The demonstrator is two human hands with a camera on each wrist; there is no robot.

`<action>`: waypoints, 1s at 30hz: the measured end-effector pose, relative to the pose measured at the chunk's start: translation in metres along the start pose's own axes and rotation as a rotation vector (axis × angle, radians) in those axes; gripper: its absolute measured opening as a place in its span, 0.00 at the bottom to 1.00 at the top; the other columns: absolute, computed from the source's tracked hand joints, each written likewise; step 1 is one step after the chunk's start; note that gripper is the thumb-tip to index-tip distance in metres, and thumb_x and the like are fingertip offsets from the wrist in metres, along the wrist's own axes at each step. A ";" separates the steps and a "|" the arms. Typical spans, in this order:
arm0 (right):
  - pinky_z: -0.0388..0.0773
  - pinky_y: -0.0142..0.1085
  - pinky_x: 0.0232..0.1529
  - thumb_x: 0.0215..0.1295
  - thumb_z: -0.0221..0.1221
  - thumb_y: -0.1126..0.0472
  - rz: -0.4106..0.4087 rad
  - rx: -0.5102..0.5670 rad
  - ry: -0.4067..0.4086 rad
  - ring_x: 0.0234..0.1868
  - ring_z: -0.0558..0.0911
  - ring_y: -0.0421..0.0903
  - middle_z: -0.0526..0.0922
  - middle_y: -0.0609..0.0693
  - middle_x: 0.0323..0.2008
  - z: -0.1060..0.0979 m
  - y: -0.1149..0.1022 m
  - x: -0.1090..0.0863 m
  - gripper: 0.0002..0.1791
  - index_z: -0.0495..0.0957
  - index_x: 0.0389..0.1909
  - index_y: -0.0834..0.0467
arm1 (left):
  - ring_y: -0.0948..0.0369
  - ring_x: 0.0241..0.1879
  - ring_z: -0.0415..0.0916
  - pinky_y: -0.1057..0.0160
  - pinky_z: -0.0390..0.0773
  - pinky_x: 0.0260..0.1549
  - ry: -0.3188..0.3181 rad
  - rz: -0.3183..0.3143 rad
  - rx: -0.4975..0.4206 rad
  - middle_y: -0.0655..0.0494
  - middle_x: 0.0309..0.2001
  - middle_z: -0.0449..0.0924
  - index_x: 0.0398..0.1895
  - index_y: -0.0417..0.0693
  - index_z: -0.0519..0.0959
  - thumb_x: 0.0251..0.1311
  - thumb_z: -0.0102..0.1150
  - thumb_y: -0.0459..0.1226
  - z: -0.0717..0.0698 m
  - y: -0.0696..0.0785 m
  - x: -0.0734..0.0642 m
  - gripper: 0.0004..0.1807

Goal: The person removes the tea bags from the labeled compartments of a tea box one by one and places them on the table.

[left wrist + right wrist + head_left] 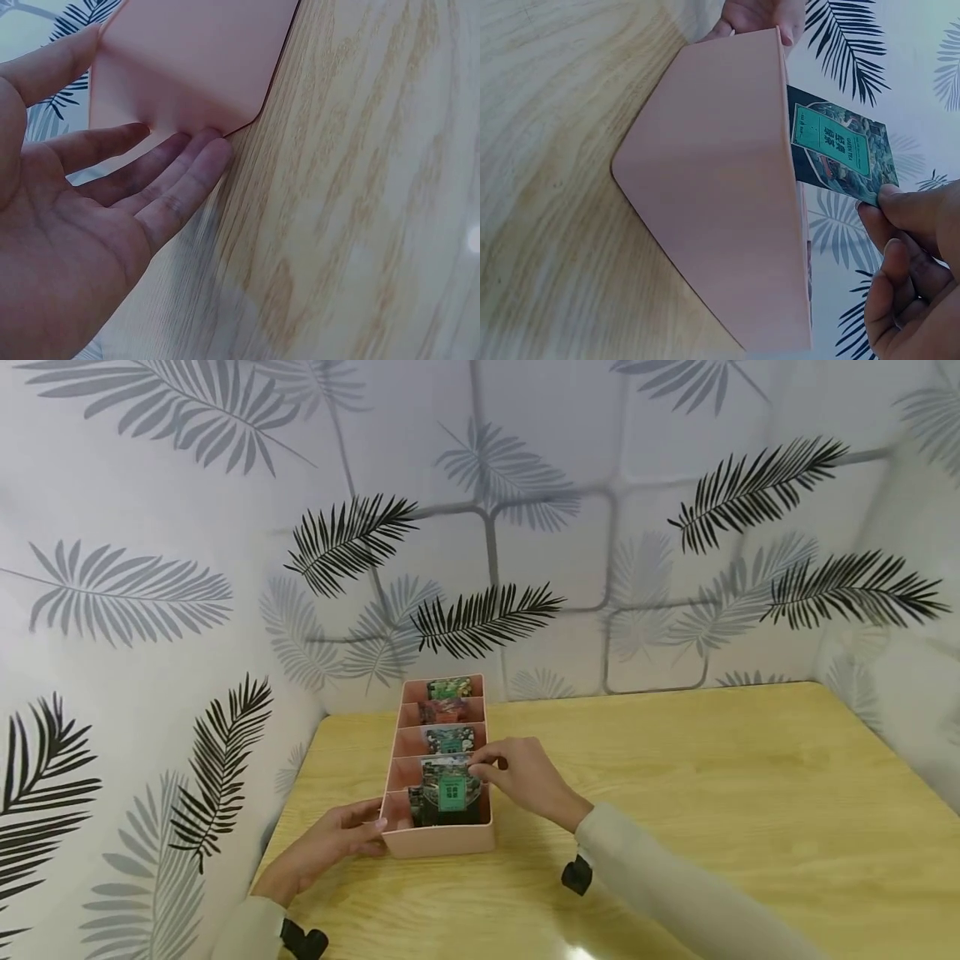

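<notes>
A green tea bag packet (844, 146), dark with a teal label, stands partly out of the front compartment of a pink divided box (442, 841). My right hand (521, 777) pinches its upper corner between thumb and index finger, clearest in the right wrist view. Another dark packet (415, 806) shows behind it at the left. At the box's front left corner, my left hand (337, 842) holds the box, thumb at the rim and fingertips against the sloping outer wall (187, 67).
More packets stand in the compartments behind: a teal one (450, 740), a red one (444, 710) and a green one (449, 688) at the far end. The box rests on a wooden table (712, 793) near its left edge, with a leaf-patterned wall (555, 652) behind.
</notes>
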State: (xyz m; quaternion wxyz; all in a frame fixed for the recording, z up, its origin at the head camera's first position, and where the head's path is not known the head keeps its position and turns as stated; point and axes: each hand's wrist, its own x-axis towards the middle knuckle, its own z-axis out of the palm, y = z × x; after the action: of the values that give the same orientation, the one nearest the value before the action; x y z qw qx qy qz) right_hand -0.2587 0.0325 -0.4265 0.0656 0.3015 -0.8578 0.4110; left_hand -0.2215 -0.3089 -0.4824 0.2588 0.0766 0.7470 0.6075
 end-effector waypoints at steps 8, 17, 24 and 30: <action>0.71 0.32 0.25 0.71 0.65 0.56 0.027 0.001 0.036 0.25 0.76 0.44 0.88 0.42 0.35 -0.015 0.006 0.003 0.07 0.90 0.42 0.51 | 0.45 0.60 0.79 0.50 0.77 0.62 -0.017 -0.007 0.007 0.26 0.77 0.47 0.80 0.28 0.46 0.77 0.55 0.47 -0.001 0.003 0.000 0.44; 0.66 0.32 0.25 0.71 0.66 0.55 0.021 0.002 0.055 0.23 0.70 0.41 0.88 0.41 0.36 -0.026 0.009 0.005 0.07 0.90 0.43 0.50 | 0.43 0.59 0.79 0.48 0.77 0.62 -0.020 0.001 0.022 0.26 0.78 0.46 0.80 0.28 0.47 0.78 0.54 0.47 -0.003 0.005 -0.001 0.43; 0.72 0.34 0.28 0.71 0.65 0.55 0.056 0.019 0.065 0.26 0.75 0.40 0.89 0.42 0.38 -0.037 0.013 0.004 0.08 0.90 0.45 0.51 | 0.44 0.60 0.78 0.49 0.77 0.62 -0.029 0.001 0.012 0.27 0.78 0.44 0.80 0.29 0.46 0.78 0.54 0.47 -0.002 0.005 -0.001 0.44; 0.69 0.36 0.27 0.72 0.65 0.55 0.053 -0.002 0.083 0.24 0.72 0.42 0.88 0.42 0.36 -0.049 0.019 0.008 0.08 0.90 0.44 0.52 | 0.45 0.59 0.79 0.49 0.79 0.60 -0.015 -0.002 0.004 0.26 0.77 0.49 0.80 0.29 0.47 0.79 0.53 0.47 -0.001 0.005 0.000 0.43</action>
State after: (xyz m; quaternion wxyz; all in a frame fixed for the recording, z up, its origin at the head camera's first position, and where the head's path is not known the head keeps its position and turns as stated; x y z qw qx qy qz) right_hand -0.2831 0.0740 -0.4046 0.0905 0.2611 -0.8624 0.4241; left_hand -0.2231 -0.3081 -0.4772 0.2648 0.0806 0.7466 0.6050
